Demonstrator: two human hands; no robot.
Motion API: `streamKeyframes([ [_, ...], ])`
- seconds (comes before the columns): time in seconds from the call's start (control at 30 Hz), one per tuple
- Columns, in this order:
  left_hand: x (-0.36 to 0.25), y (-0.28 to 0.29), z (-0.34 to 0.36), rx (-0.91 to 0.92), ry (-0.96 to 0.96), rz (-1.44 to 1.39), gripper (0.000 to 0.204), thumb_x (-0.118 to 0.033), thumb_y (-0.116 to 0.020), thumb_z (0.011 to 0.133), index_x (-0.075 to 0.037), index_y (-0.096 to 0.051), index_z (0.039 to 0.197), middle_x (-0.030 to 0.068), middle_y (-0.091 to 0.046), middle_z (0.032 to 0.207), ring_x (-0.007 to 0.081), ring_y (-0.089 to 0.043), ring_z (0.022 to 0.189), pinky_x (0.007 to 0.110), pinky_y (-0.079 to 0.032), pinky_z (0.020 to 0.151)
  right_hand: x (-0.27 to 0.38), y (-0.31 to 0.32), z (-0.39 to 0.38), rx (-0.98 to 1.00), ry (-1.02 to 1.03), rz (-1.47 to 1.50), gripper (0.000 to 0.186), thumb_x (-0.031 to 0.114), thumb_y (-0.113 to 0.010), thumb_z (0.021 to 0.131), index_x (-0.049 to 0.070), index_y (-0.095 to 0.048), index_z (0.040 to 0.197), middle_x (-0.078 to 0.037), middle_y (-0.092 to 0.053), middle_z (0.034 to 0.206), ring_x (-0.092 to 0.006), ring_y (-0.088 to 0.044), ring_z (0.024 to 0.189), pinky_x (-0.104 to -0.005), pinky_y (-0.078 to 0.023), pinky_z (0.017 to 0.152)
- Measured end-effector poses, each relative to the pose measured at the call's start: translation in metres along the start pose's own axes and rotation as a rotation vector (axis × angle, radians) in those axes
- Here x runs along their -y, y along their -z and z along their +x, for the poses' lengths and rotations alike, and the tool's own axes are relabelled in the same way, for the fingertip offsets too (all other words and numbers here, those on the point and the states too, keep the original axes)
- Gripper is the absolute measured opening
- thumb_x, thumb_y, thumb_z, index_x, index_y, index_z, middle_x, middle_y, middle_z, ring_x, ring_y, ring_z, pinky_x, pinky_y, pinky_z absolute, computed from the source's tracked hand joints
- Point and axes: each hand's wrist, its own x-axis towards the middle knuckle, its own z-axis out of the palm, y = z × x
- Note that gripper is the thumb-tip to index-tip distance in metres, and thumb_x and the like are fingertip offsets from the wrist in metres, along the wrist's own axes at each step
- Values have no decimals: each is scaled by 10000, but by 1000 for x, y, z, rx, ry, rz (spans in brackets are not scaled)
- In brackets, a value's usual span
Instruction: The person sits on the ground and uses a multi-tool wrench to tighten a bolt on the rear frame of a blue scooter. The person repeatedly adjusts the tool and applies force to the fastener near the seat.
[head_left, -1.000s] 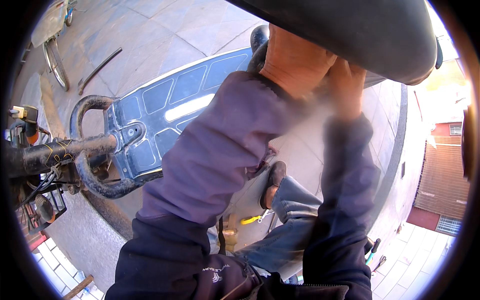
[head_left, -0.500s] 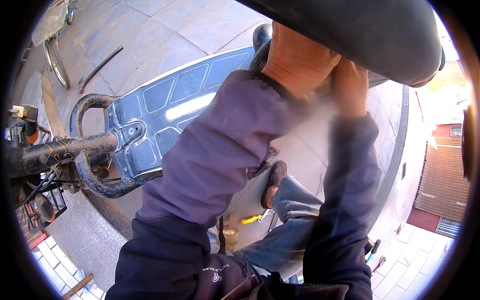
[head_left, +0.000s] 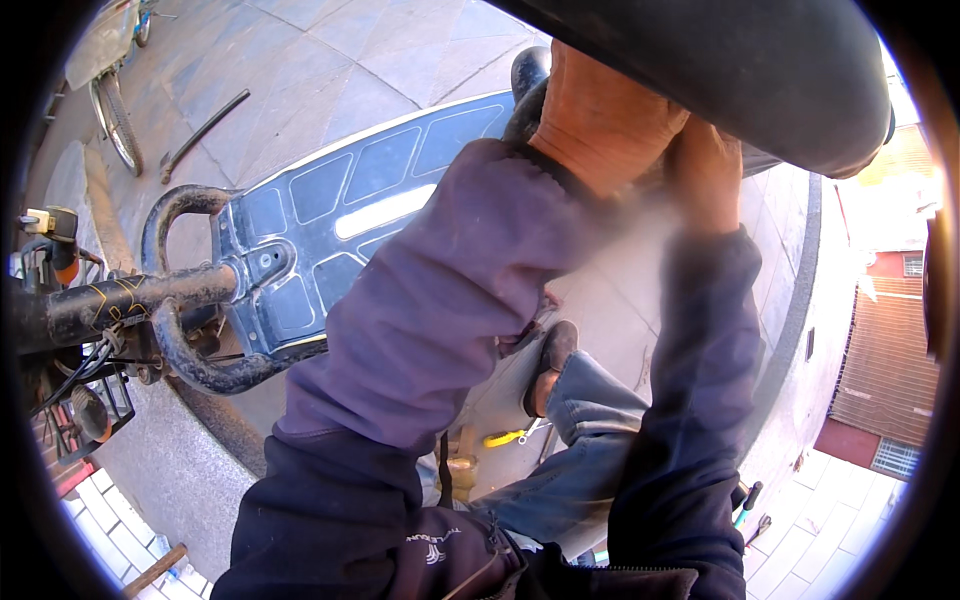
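Seat (head_left: 745, 70) is overhanging left hand (head_left: 625, 110) and right hand (head_left: 706, 165), both reaching beneath it; whether either is gripping anything cannot be told.

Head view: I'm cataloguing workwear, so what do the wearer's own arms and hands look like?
The left sleeve is long, creased and dusty purple, turning near-black beyond a seam. The right sleeve is dark with a purplish tint, blurred near the wrist. The left hand and right hand wear no gloves; fingers are mostly hidden.
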Motion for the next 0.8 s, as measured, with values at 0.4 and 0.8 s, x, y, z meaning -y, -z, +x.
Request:
streamKeyframes([
  [0.4, 4, 7, 7, 16, -20, -47, 420, -205, -631, 873, -79, -611, 1273, 166, -606, 1244, 370, -567, 1188, 527, -415, 1043, 39, 3, -2, -2, -365, 160, 207, 203, -530, 1013, 31, -633, 1065, -18, -604, 710, -83, -531, 557, -251, -405, 495],
  [0.8, 1, 8, 7, 41, -43, 1, 414, -184, -628, 875, -95, -620, 1279, 148, -611, 1249, 358, -571, 1186, 513, -416, 1043, 32, 10, -1, 75, -250, 370, 204, 226, -604, 1004, 36, -677, 986, -42, -680, 776, -93, -621, 599, -211, -424, 452],
])
